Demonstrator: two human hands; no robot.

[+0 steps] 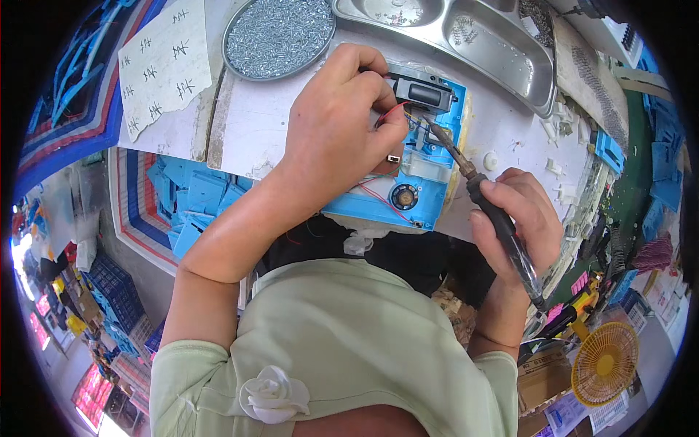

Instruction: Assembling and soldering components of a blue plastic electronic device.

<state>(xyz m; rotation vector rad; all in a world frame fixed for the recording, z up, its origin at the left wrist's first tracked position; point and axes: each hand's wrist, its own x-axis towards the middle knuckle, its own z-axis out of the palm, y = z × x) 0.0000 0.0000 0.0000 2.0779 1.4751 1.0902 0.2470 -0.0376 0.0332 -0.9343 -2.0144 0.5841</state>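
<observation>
A blue plastic housing [426, 186] lies open on the white worktable [255, 127], with a round speaker [403, 197], red wires and a black component [422, 93] inside. My left hand [338, 120] rests on the housing and pinches a red wire near the black component. My right hand [520, 218] grips the dark handle of a soldering iron [480, 193]. The iron's tip points up-left into the housing, close to my left fingertips.
A round tray of small screws [277, 36] sits at the far left, with a steel compartment tray [502, 44] to its right. A sheet of paper [164, 65] lies at the table's left end. Blue plastic parts [191, 204] are piled below the table; a yellow fan [604, 364] stands at lower right.
</observation>
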